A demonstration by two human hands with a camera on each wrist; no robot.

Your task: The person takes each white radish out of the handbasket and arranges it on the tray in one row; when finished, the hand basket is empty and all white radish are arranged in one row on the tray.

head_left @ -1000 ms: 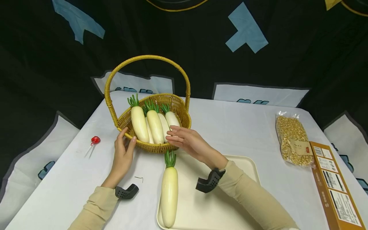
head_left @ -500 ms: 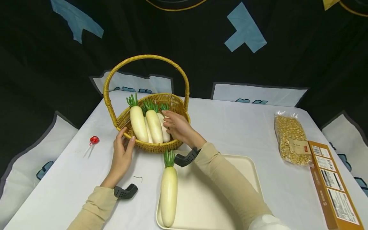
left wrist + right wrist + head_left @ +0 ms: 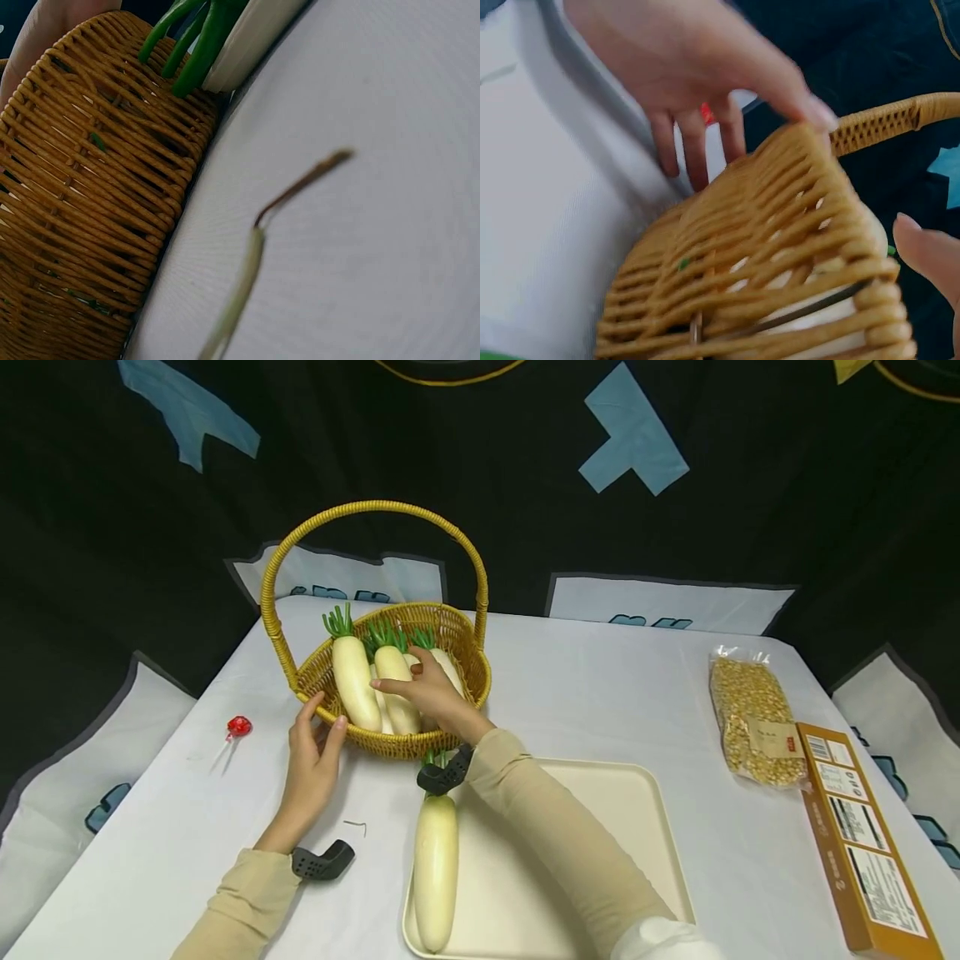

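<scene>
A yellow wicker basket [image 3: 408,745] with a tall arched handle holds several white radishes [image 3: 354,685] with green tops. My left hand [image 3: 309,768] touches its front left rim, thumb and index finger set apart; in the right wrist view, the other fingers of that left hand [image 3: 697,90] hang along the outer wall. My right hand [image 3: 435,693] reaches inside over the radishes, its thumb lying across a middle radish [image 3: 393,662]. The remaining right fingers are partly hidden, so a firm grip cannot be made out. Another white radish [image 3: 435,877] lies along the left side of a cream tray [image 3: 570,860].
A red lollipop [image 3: 239,726] lies left of the basket. Near the left wrist is a thin bent piece [image 3: 356,824], blurred in the left wrist view. To the right are a bag of corn kernels [image 3: 753,718] and an orange-brown box [image 3: 862,843].
My right hand has moved left and forward from above the tray into the basket, over the radishes. The left hand stays at the rim.
</scene>
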